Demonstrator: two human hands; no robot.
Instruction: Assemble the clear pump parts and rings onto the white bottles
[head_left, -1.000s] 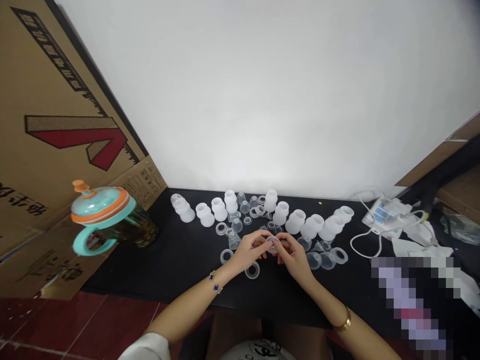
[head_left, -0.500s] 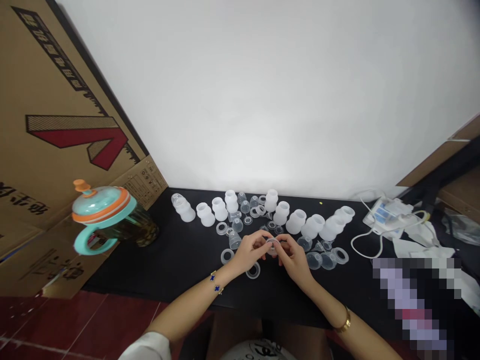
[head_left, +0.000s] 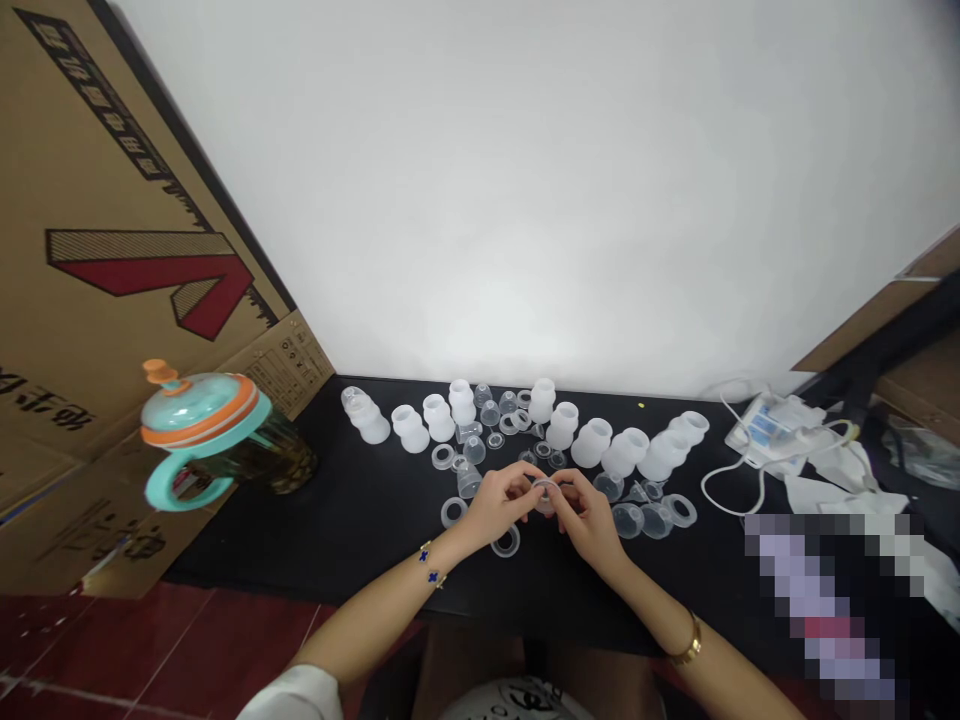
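Note:
Between my fingertips is a bottle collar ring [head_left: 546, 494], translucent and whitish. My left hand [head_left: 502, 505] pinches it from the left, while my right hand [head_left: 589, 515] grips its other side. Whether a nipple sits inside the ring is too small to tell. Loose collar rings lie close by: one ring [head_left: 505, 541] below my left wrist, another ring [head_left: 454, 513] left of it. Beyond my hands are clear nipples and dome caps, such as a cap [head_left: 474, 450]. Beside my right hand rest more clear caps [head_left: 628, 520] and a wide ring [head_left: 679, 510].
White baby bottles [head_left: 410, 428] stand in an arc along the back of the black table [head_left: 337, 540], with more bottles [head_left: 593, 442] on the right. A lidded jug [head_left: 225, 435] stands left by a cardboard box [head_left: 112, 330]. White cables and packets [head_left: 780, 440] lie at right.
Both hands stay in nearly the same place, still holding the collar ring. The view has shifted very slightly; nothing else has visibly moved.

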